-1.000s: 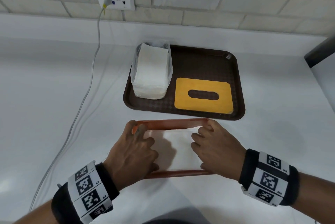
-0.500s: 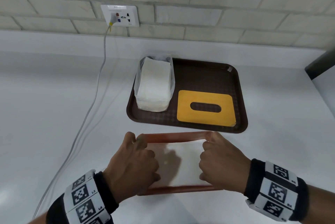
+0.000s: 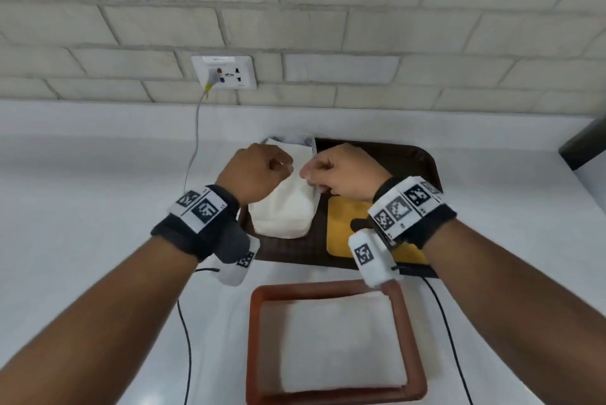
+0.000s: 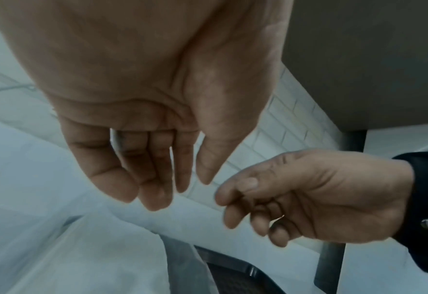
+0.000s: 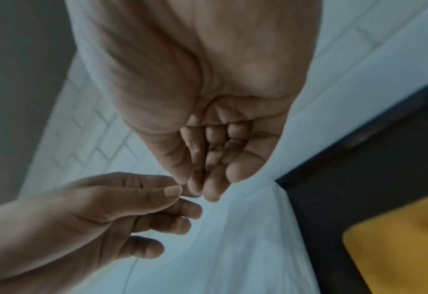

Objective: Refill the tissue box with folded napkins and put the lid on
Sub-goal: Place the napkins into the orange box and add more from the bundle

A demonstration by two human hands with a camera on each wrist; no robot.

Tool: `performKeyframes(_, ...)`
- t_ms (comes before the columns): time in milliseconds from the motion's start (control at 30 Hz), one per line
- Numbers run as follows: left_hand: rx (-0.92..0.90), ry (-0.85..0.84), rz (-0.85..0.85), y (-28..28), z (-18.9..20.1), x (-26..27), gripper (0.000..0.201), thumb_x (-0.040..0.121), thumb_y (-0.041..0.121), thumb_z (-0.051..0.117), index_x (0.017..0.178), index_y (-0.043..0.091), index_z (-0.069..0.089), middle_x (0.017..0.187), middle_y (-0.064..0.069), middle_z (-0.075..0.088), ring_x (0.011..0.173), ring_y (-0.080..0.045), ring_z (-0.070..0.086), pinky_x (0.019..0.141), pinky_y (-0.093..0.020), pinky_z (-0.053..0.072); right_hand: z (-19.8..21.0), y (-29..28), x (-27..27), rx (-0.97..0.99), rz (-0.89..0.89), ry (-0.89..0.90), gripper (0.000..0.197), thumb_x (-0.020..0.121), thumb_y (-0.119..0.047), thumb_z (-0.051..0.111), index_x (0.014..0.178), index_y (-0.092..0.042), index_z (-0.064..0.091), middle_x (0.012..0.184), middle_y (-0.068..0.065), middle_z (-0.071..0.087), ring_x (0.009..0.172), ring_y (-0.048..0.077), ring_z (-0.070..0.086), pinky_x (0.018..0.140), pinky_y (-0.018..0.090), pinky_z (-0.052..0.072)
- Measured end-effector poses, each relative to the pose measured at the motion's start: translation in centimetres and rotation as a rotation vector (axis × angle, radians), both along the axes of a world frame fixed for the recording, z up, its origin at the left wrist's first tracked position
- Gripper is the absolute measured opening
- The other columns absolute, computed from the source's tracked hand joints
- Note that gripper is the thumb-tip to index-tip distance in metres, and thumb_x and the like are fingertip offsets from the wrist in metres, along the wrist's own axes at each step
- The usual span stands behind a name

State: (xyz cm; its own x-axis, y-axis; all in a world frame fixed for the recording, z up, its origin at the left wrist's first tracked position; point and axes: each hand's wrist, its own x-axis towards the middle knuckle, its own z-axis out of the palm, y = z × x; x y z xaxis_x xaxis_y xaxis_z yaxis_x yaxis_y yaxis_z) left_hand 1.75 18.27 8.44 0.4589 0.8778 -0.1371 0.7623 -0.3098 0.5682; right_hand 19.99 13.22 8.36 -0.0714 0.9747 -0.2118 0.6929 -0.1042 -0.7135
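Both hands over the napkin pack (image 3: 285, 198) on the tray (image 3: 423, 158). Left hand (image 3: 259, 172) loosely curled, empty. Right hand (image 3: 341, 172) seems to pinch the wrapper; blurred. Box (image 3: 413, 339) nearer, part-filled; lid (image 3: 344, 227) on tray.

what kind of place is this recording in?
Probably a kitchen or canteen-style counter, though I can't be sure: a smooth white countertop against a pale brick-pattern wall, a white wall socket with a plugged-in cable, and a dark brown plastic serving tray holding napkins.
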Motion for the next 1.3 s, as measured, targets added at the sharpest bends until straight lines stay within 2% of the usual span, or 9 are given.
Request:
performKeyframes(67,-0.037,0.084,0.051,1.0,-1.1,0.7,0.034,0.096,0.031,0.059,0.126,0.019,0.067,0.130,-0.003,0.067,0.117,-0.024,0.061,0.089,-0.025,0.041,-1.7,1.4,-0.1,-0.073,-0.059,0.034,0.021,0.093,-0.018,0.062,0.108,-0.012,0.075,0.085,-0.005,0.073,0.077,0.009,0.068,0.068,0.020,0.053)
performKeyframes(167,-0.108,0.159,0.144,2.4,-2.8,1.2,0.045,0.094,0.035,0.061,0.134,0.013,0.060,0.137,-0.008,0.061,0.123,-0.029,0.057,0.100,-0.033,0.045,-3.3,2.8,-0.3,-0.207,-0.147,0.105,0.021,0.092,-0.014,0.061,0.106,-0.006,0.074,0.090,0.009,0.075,0.076,0.015,0.068,0.072,0.028,0.059)
performKeyframes(333,-0.166,0.253,0.252,3.8,-5.4,1.3,0.047,0.089,0.039,0.067,0.119,0.004,0.061,0.123,-0.013,0.066,0.107,-0.031,0.063,0.081,-0.033,0.049,-5.3,3.8,-0.3,-0.338,-0.268,0.096,0.024,0.090,-0.017,0.063,0.101,0.003,0.070,0.076,0.011,0.074,0.056,0.015,0.067,0.056,0.023,0.056)
performKeyframes(500,-0.225,0.187,0.366,4.7,-7.0,1.1,0.053,0.081,0.046,0.073,0.115,0.006,0.064,0.111,-0.013,0.070,0.097,-0.032,0.067,0.076,-0.034,0.053,-6.7,4.0,-0.2,-0.380,-0.291,0.148,0.027,0.091,-0.023,0.067,0.102,0.001,0.068,0.083,0.015,0.076,0.072,0.022,0.072,0.075,0.031,0.062)
performKeyframes(800,-0.251,0.103,0.445,5.0,-6.6,0.8,0.044,0.075,0.044,0.077,0.102,0.011,0.070,0.104,-0.010,0.073,0.090,-0.031,0.070,0.073,-0.032,0.052,-7.1,3.6,0.5,-0.405,-0.236,0.196,0.029,0.093,-0.024,0.066,0.111,-0.001,0.066,0.102,0.017,0.075,0.091,0.025,0.074,0.078,0.033,0.060)
performKeyframes(933,-0.211,0.038,0.460,4.6,-6.3,0.8,0.046,0.078,0.038,0.078,0.117,0.019,0.063,0.115,-0.005,0.067,0.102,-0.031,0.067,0.091,-0.041,0.055,-7.0,3.6,0.6,-0.406,-0.244,0.216,0.029,0.093,-0.023,0.067,0.112,-0.001,0.066,0.101,0.017,0.075,0.082,0.021,0.074,0.074,0.030,0.060)
performKeyframes(1133,-0.257,-0.102,0.464,4.0,-6.3,1.2,0.056,0.075,0.040,0.083,0.119,0.016,0.059,0.106,0.000,0.060,0.101,-0.028,0.064,0.088,-0.041,0.055,-7.1,3.8,0.5,-0.410,-0.241,0.194,0.029,0.092,-0.024,0.067,0.109,0.000,0.068,0.088,0.013,0.071,0.074,0.018,0.068,0.063,0.025,0.056)
performKeyframes(1233,-0.283,-0.112,0.399,3.9,-5.8,1.6,0.035,0.079,0.036,0.079,0.099,0.008,0.069,0.094,-0.005,0.068,0.086,-0.026,0.064,0.071,-0.032,0.049,-7.1,3.9,0.6,-0.419,-0.257,0.212,0.029,0.090,-0.024,0.068,0.108,-0.001,0.068,0.085,0.011,0.070,0.071,0.018,0.066,0.061,0.026,0.054)
performKeyframes(1300,-0.285,-0.166,0.370,3.7,-5.6,1.8,0.031,0.077,0.033,0.076,0.094,0.007,0.071,0.094,-0.009,0.071,0.086,-0.029,0.067,0.074,-0.036,0.054,-7.3,3.9,0.9,-0.418,-0.284,0.278,0.032,0.088,-0.024,0.071,0.110,-0.001,0.068,0.079,0.010,0.068,0.061,0.015,0.063,0.057,0.026,0.051)
